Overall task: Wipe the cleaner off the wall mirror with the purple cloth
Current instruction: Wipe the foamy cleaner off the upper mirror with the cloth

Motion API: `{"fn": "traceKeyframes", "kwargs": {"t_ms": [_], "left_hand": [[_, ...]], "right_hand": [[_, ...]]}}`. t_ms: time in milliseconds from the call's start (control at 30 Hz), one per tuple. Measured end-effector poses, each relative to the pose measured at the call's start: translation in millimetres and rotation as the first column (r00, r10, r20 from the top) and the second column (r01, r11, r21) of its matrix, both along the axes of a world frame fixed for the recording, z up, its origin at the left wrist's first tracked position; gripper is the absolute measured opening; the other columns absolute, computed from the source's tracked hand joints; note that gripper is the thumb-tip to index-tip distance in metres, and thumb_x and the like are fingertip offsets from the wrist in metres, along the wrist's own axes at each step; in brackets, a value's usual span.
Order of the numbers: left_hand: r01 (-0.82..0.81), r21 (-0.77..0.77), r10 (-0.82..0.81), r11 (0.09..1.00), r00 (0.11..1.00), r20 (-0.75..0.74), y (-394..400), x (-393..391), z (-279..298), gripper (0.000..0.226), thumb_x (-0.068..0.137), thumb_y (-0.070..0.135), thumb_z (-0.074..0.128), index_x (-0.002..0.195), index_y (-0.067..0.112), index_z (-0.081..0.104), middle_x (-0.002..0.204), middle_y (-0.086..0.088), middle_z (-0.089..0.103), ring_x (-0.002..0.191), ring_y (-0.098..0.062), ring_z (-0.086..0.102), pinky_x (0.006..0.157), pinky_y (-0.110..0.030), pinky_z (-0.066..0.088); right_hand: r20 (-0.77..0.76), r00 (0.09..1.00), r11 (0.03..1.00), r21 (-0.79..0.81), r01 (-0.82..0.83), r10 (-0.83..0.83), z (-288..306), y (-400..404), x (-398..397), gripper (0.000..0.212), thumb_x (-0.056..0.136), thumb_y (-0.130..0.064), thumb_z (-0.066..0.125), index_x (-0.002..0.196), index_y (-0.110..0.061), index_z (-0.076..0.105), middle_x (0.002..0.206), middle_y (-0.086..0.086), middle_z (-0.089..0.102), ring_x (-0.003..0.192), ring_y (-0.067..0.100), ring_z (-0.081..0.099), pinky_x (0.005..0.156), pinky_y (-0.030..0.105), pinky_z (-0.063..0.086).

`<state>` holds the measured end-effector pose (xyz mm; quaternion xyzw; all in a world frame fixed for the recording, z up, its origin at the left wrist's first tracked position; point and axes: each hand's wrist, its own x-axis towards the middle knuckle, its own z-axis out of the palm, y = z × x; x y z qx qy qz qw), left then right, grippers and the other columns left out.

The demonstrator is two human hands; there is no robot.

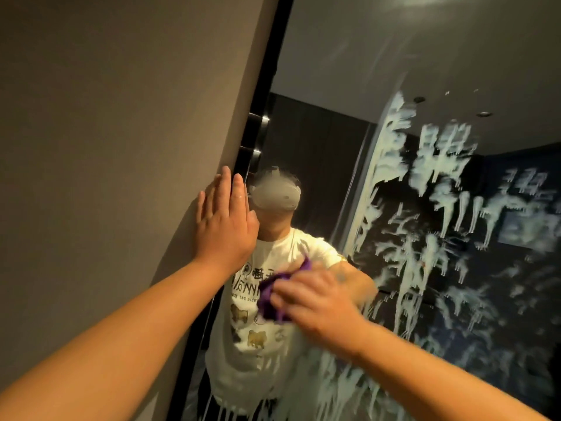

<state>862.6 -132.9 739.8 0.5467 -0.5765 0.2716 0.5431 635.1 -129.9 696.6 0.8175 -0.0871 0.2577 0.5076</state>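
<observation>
Against the black-framed wall mirror (425, 71), near its left edge, the right hand (318, 302) clamps the crumpled purple cloth (270, 294) on cleared glass, left hand (226, 220) flat beside the frame, while white foamy cleaner (425, 183) streaks the mirror's right and bottom, largely unwiped.

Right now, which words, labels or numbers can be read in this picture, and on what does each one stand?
White T-shirt reflected in the mirror: printed lines across the chest, mirror-reversed and blurred, not readable.
Foam cleaner on the glass: streaks that look like characters, but no text.
Nothing else bears writing.
</observation>
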Motion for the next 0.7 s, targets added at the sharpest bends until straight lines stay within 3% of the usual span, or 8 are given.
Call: {"fn": "traceKeyframes", "kwargs": {"t_ms": [100,233,367,533,600,700], "left_hand": [[-0.027,-0.023,0.029,0.999,0.996,0.080,3.5,-12.5,4.0,0.069,0.095,0.037,0.028,0.155,0.008,0.012,0.164,-0.014,0.002,0.151,-0.028,0.000,0.121,-0.050,0.000],[-0.049,-0.073,0.066,0.996,0.965,0.254,-2.4,-44.3,15.1,0.067,0.093,0.037,0.031,0.152,0.004,0.027,0.162,-0.017,0.015,0.151,-0.031,0.009,0.121,-0.055,0.011],[-0.056,-0.107,0.084,0.993,0.958,0.274,-12.8,-62.0,22.7,0.065,0.093,0.036,0.033,0.149,0.004,0.035,0.160,-0.016,0.023,0.149,-0.032,0.016,0.119,-0.057,0.015],[-0.094,-0.164,0.138,0.982,0.949,0.284,-23.5,-61.6,16.8,0.065,0.095,0.038,0.030,0.151,0.006,0.029,0.161,-0.016,0.021,0.150,-0.032,0.014,0.119,-0.057,0.016],[-0.093,-0.171,0.139,0.981,0.951,0.277,-22.8,-62.5,17.6,0.065,0.095,0.038,0.029,0.151,0.005,0.028,0.161,-0.016,0.020,0.150,-0.032,0.013,0.119,-0.058,0.016],[-0.082,-0.162,0.125,0.983,0.954,0.272,-21.5,-61.0,17.1,0.066,0.095,0.038,0.028,0.152,0.005,0.026,0.162,-0.015,0.018,0.151,-0.031,0.011,0.120,-0.057,0.014]], "right_hand": [[0.243,0.969,0.996,-0.081,-0.025,0.044,110.8,7.7,-10.2,0.031,0.092,-0.013,0.069,0.123,-0.013,0.068,0.124,0.007,0.068,0.110,0.028,0.065,0.091,0.052,0.052],[0.601,0.799,0.971,-0.208,0.114,0.035,267.6,5.7,-38.8,0.028,0.099,-0.026,0.051,0.121,-0.021,0.067,0.126,0.008,0.065,0.107,0.036,0.061,0.087,0.046,0.049],[0.781,0.616,0.952,-0.103,0.287,-0.101,350.4,-1.4,-56.6,0.039,0.098,-0.039,0.039,0.127,-0.026,0.062,0.136,0.006,0.056,0.120,0.035,0.052,0.089,0.045,0.047],[0.738,0.640,0.932,-0.041,0.359,-0.214,362.8,-15.1,-69.2,0.042,0.100,-0.036,0.041,0.139,-0.026,0.052,0.147,0.003,0.050,0.129,0.037,0.045,0.101,0.047,0.043],[0.673,0.720,0.944,-0.098,0.316,-0.171,337.8,-15.6,-64.2,0.044,0.098,-0.038,0.040,0.137,-0.022,0.057,0.143,0.005,0.055,0.127,0.036,0.050,0.103,0.046,0.044],[0.506,0.856,0.960,-0.170,0.222,-0.108,255.0,-18.0,-54.2,0.042,0.100,-0.040,0.048,0.133,-0.018,0.061,0.137,0.006,0.061,0.122,0.034,0.056,0.102,0.048,0.045]]}}
